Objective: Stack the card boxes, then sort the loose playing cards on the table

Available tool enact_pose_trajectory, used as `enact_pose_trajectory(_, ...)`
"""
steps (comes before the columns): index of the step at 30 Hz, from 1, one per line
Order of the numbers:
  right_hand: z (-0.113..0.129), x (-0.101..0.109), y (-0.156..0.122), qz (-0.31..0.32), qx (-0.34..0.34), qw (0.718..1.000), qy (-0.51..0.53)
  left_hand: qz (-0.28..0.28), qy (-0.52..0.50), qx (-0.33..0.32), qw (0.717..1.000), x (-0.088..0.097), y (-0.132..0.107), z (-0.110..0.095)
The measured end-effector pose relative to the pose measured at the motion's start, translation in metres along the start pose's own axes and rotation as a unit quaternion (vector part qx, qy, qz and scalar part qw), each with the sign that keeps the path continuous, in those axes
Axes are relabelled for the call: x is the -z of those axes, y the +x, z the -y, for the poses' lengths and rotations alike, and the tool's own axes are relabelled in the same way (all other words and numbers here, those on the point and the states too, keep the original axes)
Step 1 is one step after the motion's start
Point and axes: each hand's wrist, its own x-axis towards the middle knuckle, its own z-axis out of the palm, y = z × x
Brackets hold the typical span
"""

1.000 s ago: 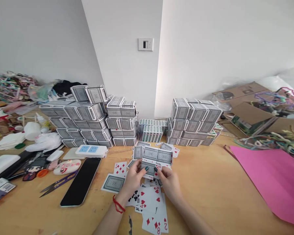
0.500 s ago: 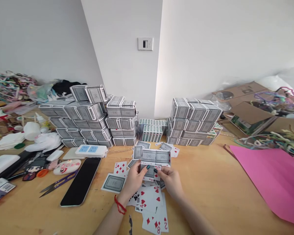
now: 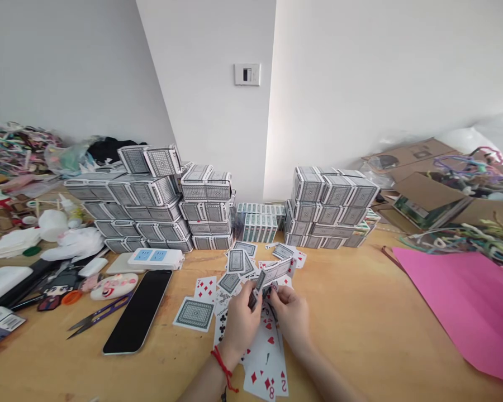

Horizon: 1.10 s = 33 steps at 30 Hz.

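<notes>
Both my hands meet over the wooden table (image 3: 352,329) and grip a folded piece made of joined playing cards (image 3: 274,273), now turned edge-on and tilted. My left hand (image 3: 241,324), with a red string at the wrist, pinches its near end. My right hand (image 3: 291,315) closes on it from the right. Loose playing cards (image 3: 266,363) lie face up under my hands, and several face-down cards (image 3: 194,312) lie to the left and behind.
Stacks of card blocks (image 3: 151,206) stand at the back left, more card blocks (image 3: 331,209) at the back right. A black phone (image 3: 139,318), scissors (image 3: 98,315) and a power strip (image 3: 156,258) lie left. A pink sheet (image 3: 465,307) and cardboard boxes (image 3: 431,195) lie right.
The folded card piece has been turned from facing me flat to tilted and edge-on. Both hands have shifted slightly toward me while holding it.
</notes>
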Motion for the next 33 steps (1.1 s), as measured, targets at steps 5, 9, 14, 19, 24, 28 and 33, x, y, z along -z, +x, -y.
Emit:
enact_pose_trajectory(5,-0.001,-0.001,-0.002,-0.008,0.019,1.000,0.000,-0.017,-0.009,0.005,1.000,-0.003,-0.002,0.003)
enact_pose_trajectory(9,-0.005,-0.002,0.004,0.023,0.022,0.998,0.049,-0.058,-0.115,0.047,0.991,0.000,0.006,0.010)
enact_pose_trajectory(14,-0.008,-0.002,0.003,0.024,0.026,0.998,0.043,-0.076,-0.207,0.096,0.971,0.001,0.013,0.014)
enact_pose_trajectory(19,-0.008,-0.006,-0.011,0.011,0.082,0.994,-0.067,-0.089,-0.211,0.094,0.969,-0.002,0.011,0.014)
enact_pose_trajectory(24,-0.013,-0.019,-0.024,0.052,0.174,0.975,-0.126,-0.079,-0.200,0.099,0.972,-0.001,0.009,0.012)
enact_pose_trajectory(28,-0.016,-0.025,-0.028,0.067,0.180,0.971,-0.141,-0.055,-0.260,0.116,0.957,-0.001,0.008,0.009)
enact_pose_trajectory(33,-0.007,-0.019,-0.024,0.101,0.191,0.974,-0.070,-0.082,-0.318,0.144,0.934,0.004,0.012,0.014)
